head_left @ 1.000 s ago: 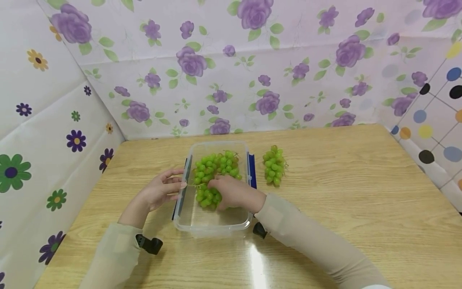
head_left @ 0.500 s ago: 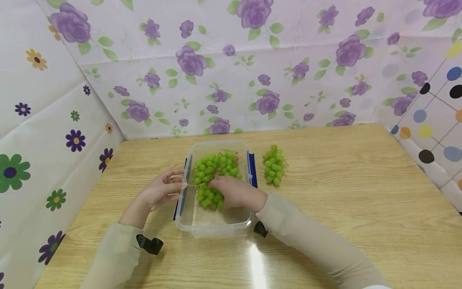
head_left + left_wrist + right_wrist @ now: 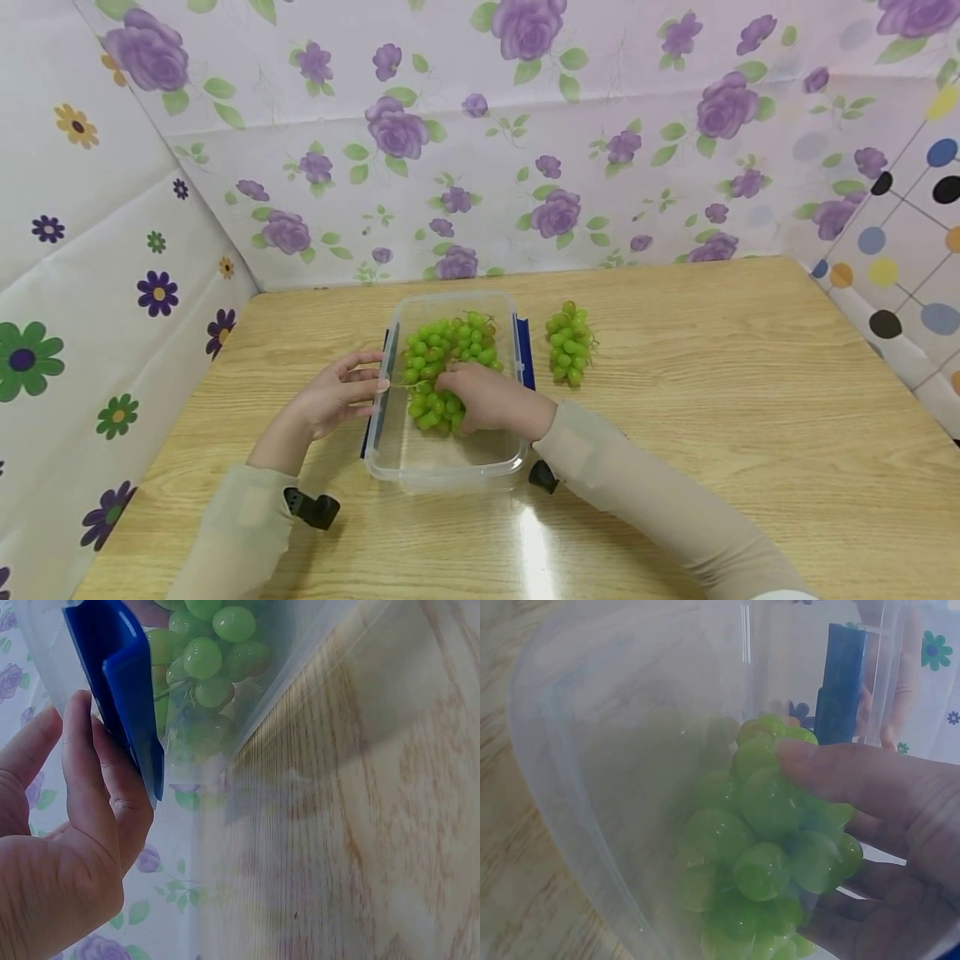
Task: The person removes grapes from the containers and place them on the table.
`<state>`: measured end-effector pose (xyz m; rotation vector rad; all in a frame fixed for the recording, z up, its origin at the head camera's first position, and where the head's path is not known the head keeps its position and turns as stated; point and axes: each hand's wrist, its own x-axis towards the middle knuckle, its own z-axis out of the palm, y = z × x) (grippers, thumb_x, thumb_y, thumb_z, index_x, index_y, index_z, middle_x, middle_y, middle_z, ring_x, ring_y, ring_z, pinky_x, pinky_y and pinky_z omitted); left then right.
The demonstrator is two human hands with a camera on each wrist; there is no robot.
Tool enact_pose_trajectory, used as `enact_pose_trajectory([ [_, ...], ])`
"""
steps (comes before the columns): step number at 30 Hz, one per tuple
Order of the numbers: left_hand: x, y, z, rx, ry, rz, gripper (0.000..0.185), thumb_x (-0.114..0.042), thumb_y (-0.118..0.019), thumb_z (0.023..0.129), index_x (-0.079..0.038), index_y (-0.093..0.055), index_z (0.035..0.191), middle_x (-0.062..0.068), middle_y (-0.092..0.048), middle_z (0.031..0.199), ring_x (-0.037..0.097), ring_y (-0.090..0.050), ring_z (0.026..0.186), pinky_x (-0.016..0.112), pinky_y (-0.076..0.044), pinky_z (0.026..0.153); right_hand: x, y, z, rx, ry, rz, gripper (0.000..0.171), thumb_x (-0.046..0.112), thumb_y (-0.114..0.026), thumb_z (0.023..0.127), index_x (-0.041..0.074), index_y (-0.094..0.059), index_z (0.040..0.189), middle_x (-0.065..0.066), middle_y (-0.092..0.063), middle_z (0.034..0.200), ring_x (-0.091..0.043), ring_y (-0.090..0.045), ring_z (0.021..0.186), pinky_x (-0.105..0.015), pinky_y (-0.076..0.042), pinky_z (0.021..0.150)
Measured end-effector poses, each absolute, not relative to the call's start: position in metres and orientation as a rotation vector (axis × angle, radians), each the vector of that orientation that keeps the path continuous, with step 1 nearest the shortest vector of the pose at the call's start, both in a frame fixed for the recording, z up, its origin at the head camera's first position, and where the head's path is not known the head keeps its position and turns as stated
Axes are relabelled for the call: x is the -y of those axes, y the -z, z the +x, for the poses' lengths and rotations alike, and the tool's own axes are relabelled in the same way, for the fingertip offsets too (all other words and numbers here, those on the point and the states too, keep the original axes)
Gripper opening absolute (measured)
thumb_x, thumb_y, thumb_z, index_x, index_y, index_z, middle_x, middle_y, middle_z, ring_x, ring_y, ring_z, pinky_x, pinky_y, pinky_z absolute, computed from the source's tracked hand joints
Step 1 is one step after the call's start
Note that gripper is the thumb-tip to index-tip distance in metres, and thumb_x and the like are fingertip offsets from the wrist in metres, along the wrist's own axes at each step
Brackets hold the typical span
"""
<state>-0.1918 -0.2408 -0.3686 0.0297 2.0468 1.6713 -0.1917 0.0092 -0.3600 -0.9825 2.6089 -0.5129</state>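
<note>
A clear plastic food container (image 3: 442,475) with blue side latches stands uncovered on the table. Inside it lie bunches of green grapes (image 3: 427,346). My right hand (image 3: 491,400) reaches in over the right wall and grips the near bunch, thumb on top in the right wrist view (image 3: 772,802), fingers along its side. At the left wall my left hand (image 3: 341,392) touches the rim with nearly straight fingers. In the left wrist view its fingers (image 3: 86,772) rest against the blue latch (image 3: 124,690). Another grape bunch (image 3: 570,343) lies on the table, right of the container.
The wooden table (image 3: 720,375) meets a flower-print cloth (image 3: 555,167) behind, with patterned cloths at both sides. A black wrist camera (image 3: 311,507) sticks out from the left sleeve, another (image 3: 543,476) below the right wrist.
Over the last second the container has shifted slightly right, with my right hand and the near bunch moving a little the same way. Since half a second ago almost nothing has moved.
</note>
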Motion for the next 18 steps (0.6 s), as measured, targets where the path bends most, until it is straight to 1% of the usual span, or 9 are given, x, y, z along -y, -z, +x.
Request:
enact_pose_trajectory([
  [10,0.2411,0.3686,-0.1913,-2.047,-1.673,0.035,0.067,-0.019,-0.059,0.095,-0.008,-0.022,0.149,0.023,-0.023,0.146,0.018,-0.049,0.111,0.027,-0.051,0.086,-0.0097,0.3594,-0.1915,-2.622,0.503,-1.002,0.052,0.009,-0.078,0.075,0.009,-0.06,0.123,-0.006,-0.057,0.125,-0.023,-0.054,0.114,-0.034,-0.048,0.095],
  [18,0.2421,0.371,-0.1931,-2.056,-1.662,0.042,0.068,-0.02,-0.06,0.094,-0.008,-0.022,0.149,0.024,-0.022,0.146,0.02,-0.048,0.114,0.029,-0.05,0.088,-0.0098,0.3562,-0.1897,-2.616,0.498,-0.994,0.05,0.011,-0.077,0.078,0.008,-0.06,0.125,-0.006,-0.058,0.126,-0.024,-0.054,0.116,-0.034,-0.047,0.096],
])
